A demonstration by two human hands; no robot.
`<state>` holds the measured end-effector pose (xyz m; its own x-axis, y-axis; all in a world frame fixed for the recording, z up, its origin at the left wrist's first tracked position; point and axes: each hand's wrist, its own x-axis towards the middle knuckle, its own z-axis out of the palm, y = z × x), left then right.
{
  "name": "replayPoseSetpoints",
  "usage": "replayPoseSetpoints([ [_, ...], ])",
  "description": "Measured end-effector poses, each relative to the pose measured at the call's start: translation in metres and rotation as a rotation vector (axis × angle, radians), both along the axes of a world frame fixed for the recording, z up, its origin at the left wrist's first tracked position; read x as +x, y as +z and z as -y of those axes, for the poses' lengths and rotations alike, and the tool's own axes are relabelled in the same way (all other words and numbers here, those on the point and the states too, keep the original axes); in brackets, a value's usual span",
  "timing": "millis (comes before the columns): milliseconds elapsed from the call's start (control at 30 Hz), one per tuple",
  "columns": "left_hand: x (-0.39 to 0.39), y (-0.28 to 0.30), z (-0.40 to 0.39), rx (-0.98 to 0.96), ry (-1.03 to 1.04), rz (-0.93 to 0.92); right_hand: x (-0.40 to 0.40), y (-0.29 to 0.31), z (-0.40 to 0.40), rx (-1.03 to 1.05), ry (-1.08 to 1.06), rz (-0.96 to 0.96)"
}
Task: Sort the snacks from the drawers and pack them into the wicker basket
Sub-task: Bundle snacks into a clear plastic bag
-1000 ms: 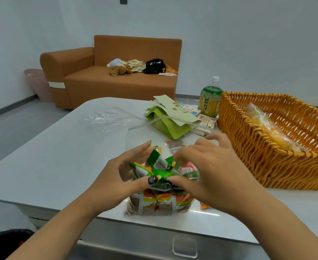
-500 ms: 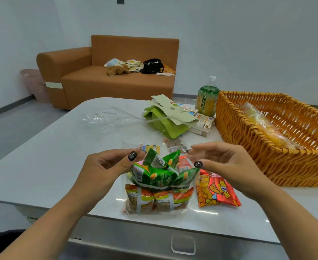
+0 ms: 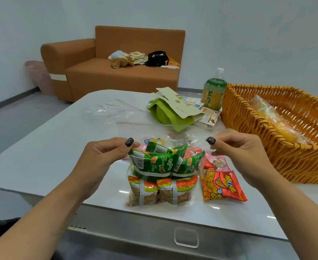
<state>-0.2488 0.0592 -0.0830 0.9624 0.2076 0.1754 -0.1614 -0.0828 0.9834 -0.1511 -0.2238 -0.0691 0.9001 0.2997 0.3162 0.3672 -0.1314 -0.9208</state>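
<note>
a: two hands have drawn apart since a second ago, when they met over the packets. left hand point(image 3: 105, 156) and right hand point(image 3: 242, 154) each pinch an upper edge of the clear bag point(image 3: 160, 184), mid-frame on the table point(image 3: 42, 156).

b: meaning?

a: likely sealing it for the wicker basket point(image 3: 248, 128), right of frame. crinkly glossy green packets point(image 3: 154, 164) inside; coarse rigid weave.

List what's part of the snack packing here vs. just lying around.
Job: clear bag of green and orange snack packs, red snack packet, wicker basket, left hand, right hand.
Lying about: green tea bottle, torn green carton, sofa, pink bin.
</note>
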Motion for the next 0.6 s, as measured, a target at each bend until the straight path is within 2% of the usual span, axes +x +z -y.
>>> replayPoseSetpoints([
  [67,0.001,0.001,0.002,0.004,0.024,0.003,0.0,0.004,-0.003,-0.016,-0.013,0.011],
  [167,0.004,0.003,0.002,0.115,0.082,0.036,0.0,0.008,-0.006,-0.02,-0.021,-0.035],
  [300,0.007,0.006,0.004,0.285,0.183,0.087,0.0,0.011,-0.013,0.033,0.002,-0.182],
  [400,0.005,0.011,0.008,0.335,0.21,0.13,-0.001,0.014,-0.015,0.14,0.061,-0.308],
  [500,0.003,0.017,0.008,0.228,0.204,0.087,-0.002,0.018,-0.013,0.232,0.094,-0.414],
  [600,0.002,0.021,0.007,0.038,0.168,-0.1,-0.004,0.019,-0.011,0.332,0.099,-0.523],
])
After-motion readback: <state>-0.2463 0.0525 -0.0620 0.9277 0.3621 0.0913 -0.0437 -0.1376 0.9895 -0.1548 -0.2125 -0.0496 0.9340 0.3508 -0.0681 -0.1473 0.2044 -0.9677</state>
